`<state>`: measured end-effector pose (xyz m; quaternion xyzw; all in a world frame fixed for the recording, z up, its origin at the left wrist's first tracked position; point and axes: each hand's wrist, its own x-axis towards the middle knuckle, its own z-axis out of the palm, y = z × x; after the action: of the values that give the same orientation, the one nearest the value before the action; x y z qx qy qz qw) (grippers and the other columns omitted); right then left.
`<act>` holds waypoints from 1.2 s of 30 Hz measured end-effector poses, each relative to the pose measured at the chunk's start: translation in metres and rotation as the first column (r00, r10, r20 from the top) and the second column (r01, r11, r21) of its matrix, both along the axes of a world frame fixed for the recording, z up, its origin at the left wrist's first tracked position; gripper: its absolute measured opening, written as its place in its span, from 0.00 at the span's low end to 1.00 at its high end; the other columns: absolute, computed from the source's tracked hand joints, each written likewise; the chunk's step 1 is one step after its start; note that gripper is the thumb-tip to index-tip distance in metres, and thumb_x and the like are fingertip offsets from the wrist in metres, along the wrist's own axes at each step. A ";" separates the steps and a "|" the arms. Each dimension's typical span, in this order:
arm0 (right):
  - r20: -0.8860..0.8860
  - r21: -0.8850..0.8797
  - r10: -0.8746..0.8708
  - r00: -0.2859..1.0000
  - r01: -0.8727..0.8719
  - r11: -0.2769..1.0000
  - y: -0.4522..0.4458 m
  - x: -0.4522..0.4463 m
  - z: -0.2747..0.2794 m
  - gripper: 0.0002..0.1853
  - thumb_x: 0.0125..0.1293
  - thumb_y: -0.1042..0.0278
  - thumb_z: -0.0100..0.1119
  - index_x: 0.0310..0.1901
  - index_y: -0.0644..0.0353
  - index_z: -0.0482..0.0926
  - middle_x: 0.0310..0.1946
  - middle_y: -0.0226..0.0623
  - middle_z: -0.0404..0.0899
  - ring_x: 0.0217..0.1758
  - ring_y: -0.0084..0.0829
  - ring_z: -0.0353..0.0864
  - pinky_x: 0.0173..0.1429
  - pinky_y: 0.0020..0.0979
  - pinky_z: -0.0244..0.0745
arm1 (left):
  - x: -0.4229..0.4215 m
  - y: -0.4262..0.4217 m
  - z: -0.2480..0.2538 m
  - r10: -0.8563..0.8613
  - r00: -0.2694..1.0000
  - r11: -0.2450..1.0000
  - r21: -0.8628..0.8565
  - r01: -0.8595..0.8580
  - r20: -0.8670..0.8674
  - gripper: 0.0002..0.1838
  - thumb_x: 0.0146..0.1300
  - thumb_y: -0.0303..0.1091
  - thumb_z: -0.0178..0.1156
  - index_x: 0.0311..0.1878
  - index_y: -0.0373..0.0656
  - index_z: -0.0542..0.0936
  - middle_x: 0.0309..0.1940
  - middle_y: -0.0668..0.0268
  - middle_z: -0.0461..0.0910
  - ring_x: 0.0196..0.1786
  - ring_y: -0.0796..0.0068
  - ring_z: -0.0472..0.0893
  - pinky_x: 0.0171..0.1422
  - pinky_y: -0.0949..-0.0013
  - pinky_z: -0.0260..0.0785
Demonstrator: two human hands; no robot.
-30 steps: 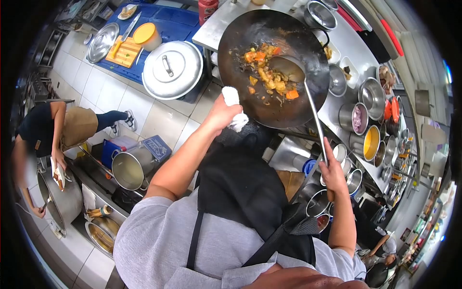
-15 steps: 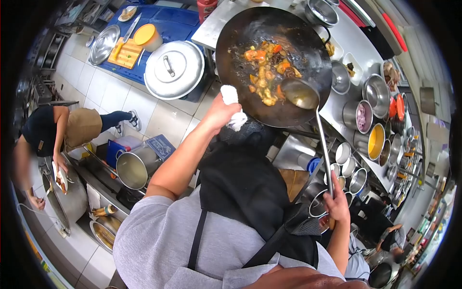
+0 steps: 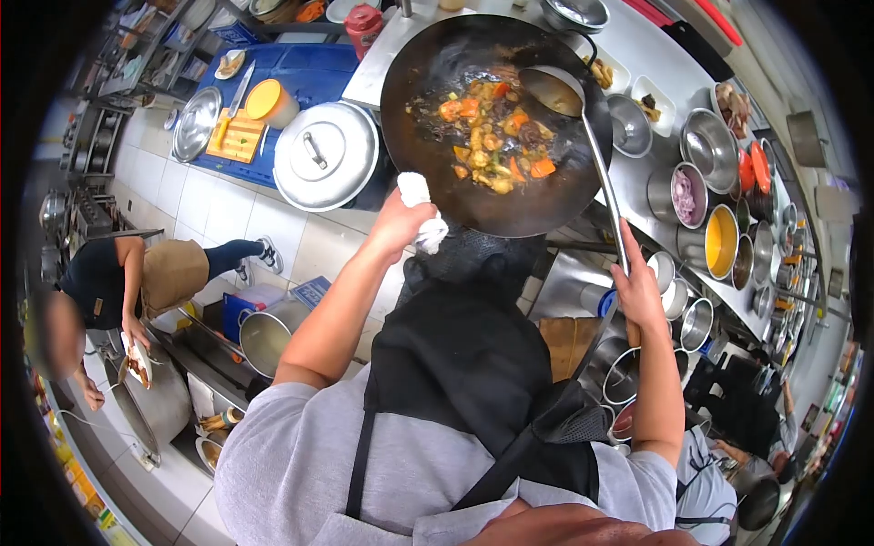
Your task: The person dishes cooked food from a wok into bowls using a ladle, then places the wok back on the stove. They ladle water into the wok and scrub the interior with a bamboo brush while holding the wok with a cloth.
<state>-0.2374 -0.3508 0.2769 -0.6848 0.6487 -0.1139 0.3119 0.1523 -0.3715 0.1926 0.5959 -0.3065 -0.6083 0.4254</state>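
Note:
A large dark wok (image 3: 510, 211) holds chunks of food in brown sauce (image 3: 496, 136), with orange pieces among them. My left hand (image 3: 401, 227) is closed around a folded white cloth (image 3: 415, 189) at the wok's near left edge; whatever handle may lie under the cloth is hidden. My right hand (image 3: 640, 289) grips the long handle of a metal ladle (image 3: 599, 164). The ladle's bowl is over the wok's upper right part, beside the food.
On the left, a lidded pot (image 3: 341, 168) stands by a blue table (image 3: 314, 64) with a cutting board (image 3: 238, 138) and knife. Metal bowls and a pot of yellow liquid (image 3: 719, 241) line the right counter. A co-worker (image 3: 100, 282) stands at left; others are lower right.
The ladle's bowl has moved from the lower right of the food up toward the wok's far right side. My right hand has gone forward. The food lies more spread out.

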 end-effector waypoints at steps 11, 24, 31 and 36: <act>0.180 0.261 -0.206 0.962 0.155 0.953 0.034 0.024 -0.020 0.43 0.67 0.80 0.48 0.80 0.39 0.44 0.49 0.54 0.81 0.30 0.42 0.82 0.38 0.37 0.78 | -0.005 0.000 0.007 0.015 0.995 1.000 -0.026 -0.017 -0.094 0.17 0.55 0.23 0.59 0.49 0.34 0.73 0.37 0.62 0.79 0.38 0.70 0.81 0.41 0.66 0.74; 0.838 0.527 -0.502 0.212 -0.082 0.846 0.037 0.014 -0.023 0.40 0.73 0.72 0.50 0.80 0.37 0.42 0.24 0.30 0.66 0.12 0.18 0.61 0.16 0.24 0.63 | -0.016 0.006 -0.005 0.065 0.986 0.998 -0.006 -0.067 -0.155 0.12 0.59 0.24 0.58 0.46 0.39 0.72 0.32 0.65 0.76 0.31 0.74 0.78 0.33 0.67 0.73; 0.908 0.413 -0.397 0.137 -0.116 0.904 -0.014 -0.025 0.011 0.43 0.71 0.71 0.55 0.80 0.38 0.41 0.23 0.31 0.66 0.11 0.18 0.60 0.14 0.23 0.60 | -0.026 0.013 -0.006 0.120 0.973 0.993 0.036 -0.115 -0.196 0.14 0.58 0.25 0.56 0.48 0.37 0.75 0.36 0.64 0.79 0.35 0.72 0.80 0.36 0.67 0.74; 0.772 0.269 -0.291 0.565 0.125 0.955 -0.087 -0.042 0.014 0.41 0.69 0.78 0.49 0.80 0.41 0.44 0.30 0.35 0.74 0.14 0.19 0.63 0.19 0.24 0.65 | -0.049 0.018 -0.002 0.193 0.962 0.981 0.042 -0.188 -0.196 0.13 0.60 0.26 0.56 0.49 0.37 0.76 0.37 0.65 0.79 0.35 0.73 0.80 0.37 0.68 0.73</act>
<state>-0.2798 -0.4382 0.2907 -0.4455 0.5215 -0.3864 0.6166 0.1035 -0.3534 0.1908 0.5635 -0.1969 -0.6245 0.5037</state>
